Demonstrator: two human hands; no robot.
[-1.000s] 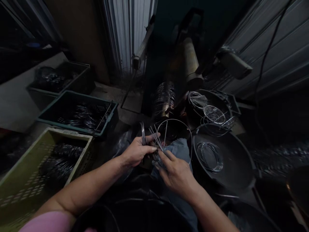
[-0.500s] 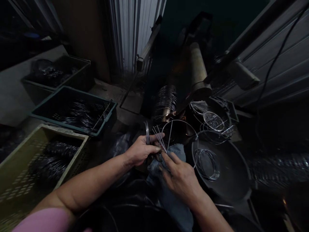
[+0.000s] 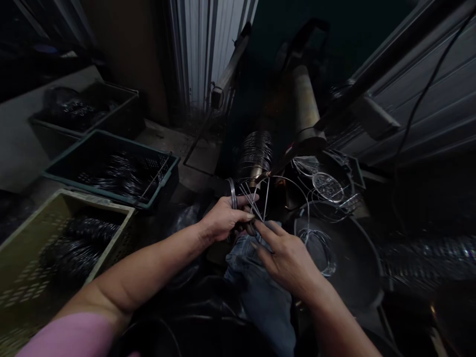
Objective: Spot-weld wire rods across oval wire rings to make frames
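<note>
Several thin wires (image 3: 266, 198) fan up from between my hands, just above the blue denim (image 3: 262, 282). The thumb and fingers of my left hand (image 3: 221, 218) are closed on them near their lower ends, and a bunch of metal rings (image 3: 233, 193) stands across that hand. The fingers of my right hand (image 3: 292, 255) reach those ends, half curled; whether they grip, I cannot tell. One wire loop (image 3: 299, 187) arches rightward, near the grey basin (image 3: 355, 253). Beyond the wires sits a coil (image 3: 256, 148).
</note>
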